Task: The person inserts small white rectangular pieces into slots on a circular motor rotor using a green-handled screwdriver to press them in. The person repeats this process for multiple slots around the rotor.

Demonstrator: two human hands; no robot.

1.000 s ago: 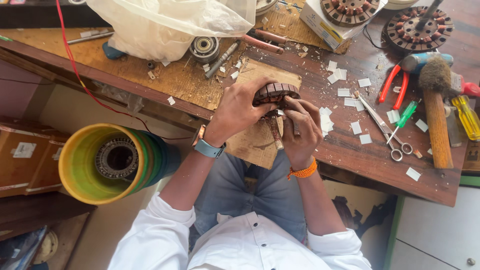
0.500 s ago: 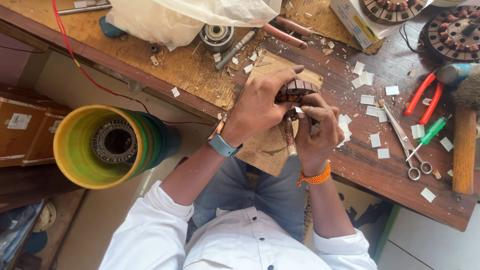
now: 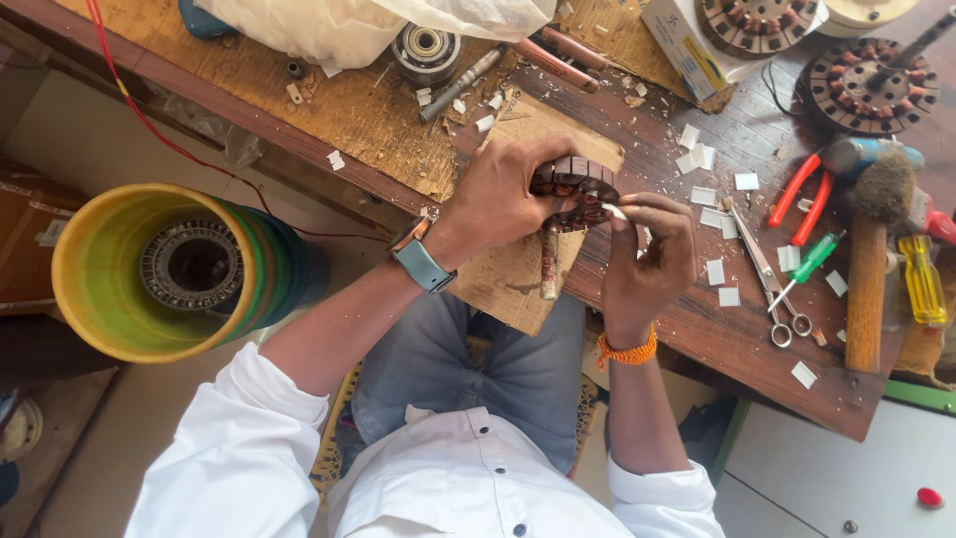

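My left hand (image 3: 498, 199) clamps the wound stator (image 3: 576, 191) just above the bench (image 3: 697, 329), shaft pointing toward me; my right hand (image 3: 647, 254), fingers pinched on a white slip (image 3: 615, 211), touches its right edge.

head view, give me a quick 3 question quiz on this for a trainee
1. True or false: the left hand grips the round motor core.
2. What does the right hand pinch at the core's edge? A) white paper slip B) scissors C) hammer
3. What lies on the bench between the right hand and the hammer?

Key: 1 true; 2 A, the white paper slip; 3 the scissors.
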